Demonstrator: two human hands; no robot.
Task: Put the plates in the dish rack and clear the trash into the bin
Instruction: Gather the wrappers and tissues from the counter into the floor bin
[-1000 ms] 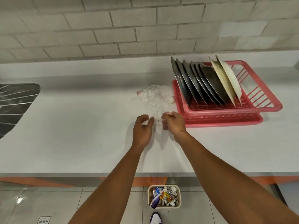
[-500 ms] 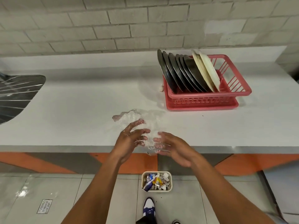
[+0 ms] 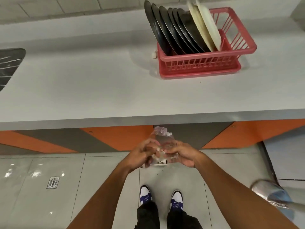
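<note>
Both hands are out front, below the counter [image 3: 82, 96] edge, over the floor. L hand [image 3: 142, 154] and R hand [image 3: 181, 154] each have fingers curled round a crumpled clear plastic [image 3: 162, 138], bunching it between them. Its top sticks up above the knuckles. The bin [image 3: 160, 164] sits on the floor right under the hands. Only a sliver of rim shows, rest hidden, so can't say how full. Plastic is above it, not in yet.

Plates [image 3: 178, 30]: done, by the look of it. A row of dark ones plus two cream ones, all on edge and leaning in the red rack [image 3: 198, 63]. None seen loose on the counter.

Trash: nearly there, I'd say. The plastic needs a drop, i.e. let go w/ both hands. It's light stuff and may drift or cling to fingers, so a low release is the safe call. After that there's one small pale scrap [image 3: 154, 54] on the counter, touching or just beside the rack's L corner. Can't tell what it is, prob. trash, so it needs a trip back. A few dark crumbs [image 3: 161, 171] lie on the tiles near the bin too. Blurry object at the lower R edge, can't make it out.
</note>
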